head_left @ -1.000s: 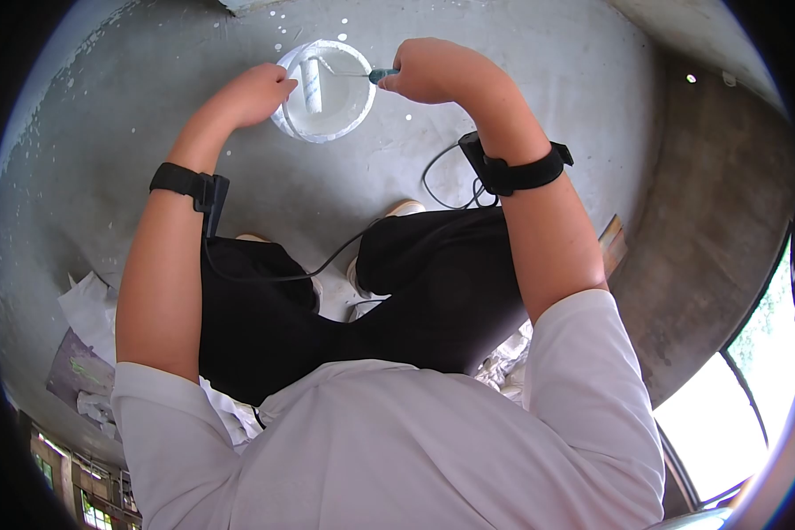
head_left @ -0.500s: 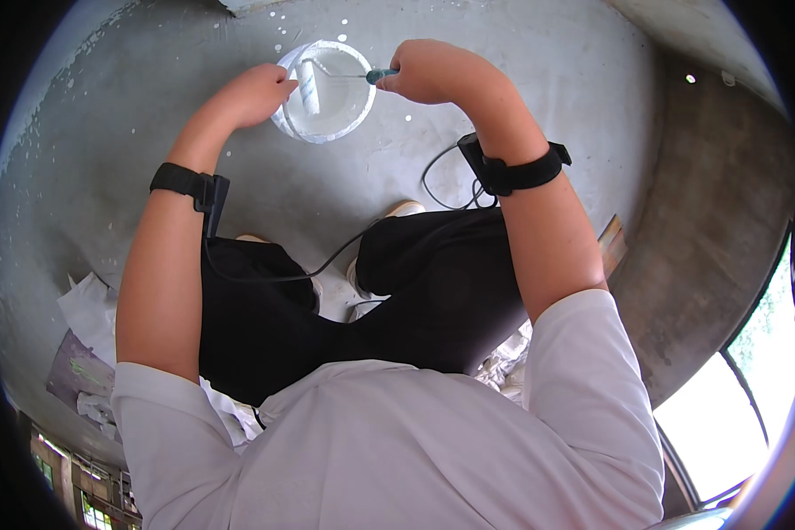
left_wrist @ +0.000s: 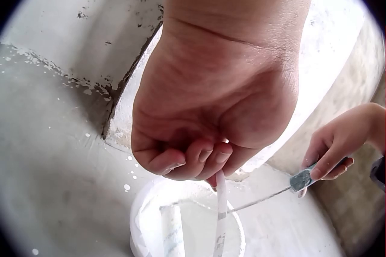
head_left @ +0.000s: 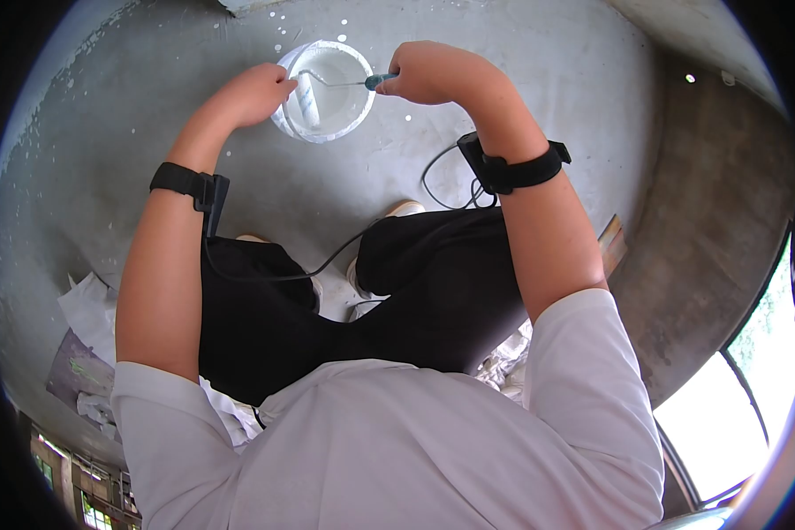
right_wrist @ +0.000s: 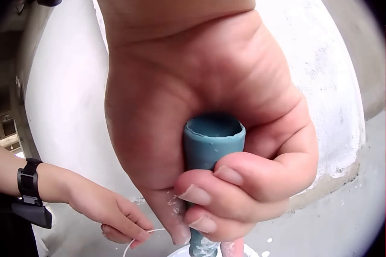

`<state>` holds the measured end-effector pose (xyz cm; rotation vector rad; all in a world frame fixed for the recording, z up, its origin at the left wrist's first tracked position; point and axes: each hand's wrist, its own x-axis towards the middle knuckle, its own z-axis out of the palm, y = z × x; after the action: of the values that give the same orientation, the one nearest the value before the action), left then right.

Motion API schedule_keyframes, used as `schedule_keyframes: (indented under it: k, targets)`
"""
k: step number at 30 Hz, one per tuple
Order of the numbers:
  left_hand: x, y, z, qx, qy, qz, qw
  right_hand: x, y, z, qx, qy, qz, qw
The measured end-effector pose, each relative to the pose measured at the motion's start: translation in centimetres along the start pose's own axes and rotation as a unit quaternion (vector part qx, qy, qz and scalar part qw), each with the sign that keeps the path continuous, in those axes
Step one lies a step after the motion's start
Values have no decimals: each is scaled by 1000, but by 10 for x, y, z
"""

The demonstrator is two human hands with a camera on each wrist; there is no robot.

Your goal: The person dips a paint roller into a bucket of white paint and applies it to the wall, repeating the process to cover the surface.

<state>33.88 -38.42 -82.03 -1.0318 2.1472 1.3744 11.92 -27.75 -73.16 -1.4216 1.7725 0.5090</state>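
Note:
A white bucket [head_left: 329, 138] stands on the floor in the head view, white paint smeared on its rim. My left hand [head_left: 258, 93] is at the bucket's left side and holds its thin white bail handle [left_wrist: 221, 215] with curled fingers, the bail raised. On the other side, my right hand [head_left: 431, 72] grips the blue-green handle [right_wrist: 214, 151] of a paint roller. The roller's metal rod [left_wrist: 260, 200] reaches over the rim, and its white sleeve [head_left: 308, 102] lies inside the bucket, tilted a little. White paint marks the lower end of the handle.
Grey floor [head_left: 344, 177] with white paint spots surrounds the bucket. Black cables [head_left: 278, 279] run from the wrist cameras past the person's knees. Crumpled white sheets [head_left: 93, 300] lie at the left. A brownish wall surface [head_left: 707, 221] rises at the right.
The roller sleeve has slid toward the person inside the bucket and tilted slightly. My right hand has shifted down a little with the handle. My left hand stays in place on the bail.

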Motion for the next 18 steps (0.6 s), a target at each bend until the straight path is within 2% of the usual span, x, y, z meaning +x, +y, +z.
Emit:
schedule_keyframes:
  k: [2,6,8,11,15,18]
  targets:
    - [-2,2,-1,-3,0,5,1000,2,3,1,25,49,9,998]
    - [2,-4,2,-16,3,7,1000,-1,0,-1,8,47,13,999]
    - [2,-2,1,4,-2,-4,1000,0,0,-1,8,20,5,1000]
    - [4,-5,2,-1,1,-3,1000,6,2,4,28,27,26,999]
    - [1,-2,0,-4,-4,9,1000,4,4,3,-2,41,12,999]
    - [0,-2,1,2,1,-1,1000,3,3,2,15,18,10,1000]
